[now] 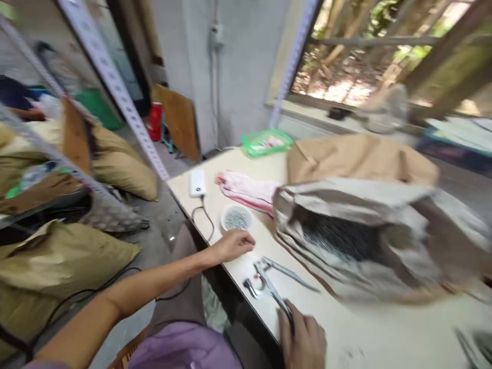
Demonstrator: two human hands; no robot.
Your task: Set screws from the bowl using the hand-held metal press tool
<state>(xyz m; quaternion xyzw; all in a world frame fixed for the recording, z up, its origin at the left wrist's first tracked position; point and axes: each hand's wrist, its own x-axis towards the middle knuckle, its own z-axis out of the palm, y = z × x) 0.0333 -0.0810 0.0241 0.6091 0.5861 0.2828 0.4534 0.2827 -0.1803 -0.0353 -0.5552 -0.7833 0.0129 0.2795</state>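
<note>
My left hand (233,246) is closed, its fingers curled together at the front edge of a white bowl (222,221). What it holds, if anything, is hidden. Small silvery metal pieces (236,219) lie in the bowl. Lower down, my right hand (305,335) grips one handle of metal hand pliers (269,282) that lie on the table with their handles spread apart. A small dark and silvery piece (250,287) is at the pliers' jaw end. To the right, an open sack (407,220) shows a mass of thin dark pieces (342,236) inside.
The pale table (357,333) carries a white power bank (197,183) with a cable, a pink-and-white cloth (249,188) and a green tray (265,143). Brown cardboard or paper (357,156) lies behind the sack. Full sacks (69,256) stand on the floor at left.
</note>
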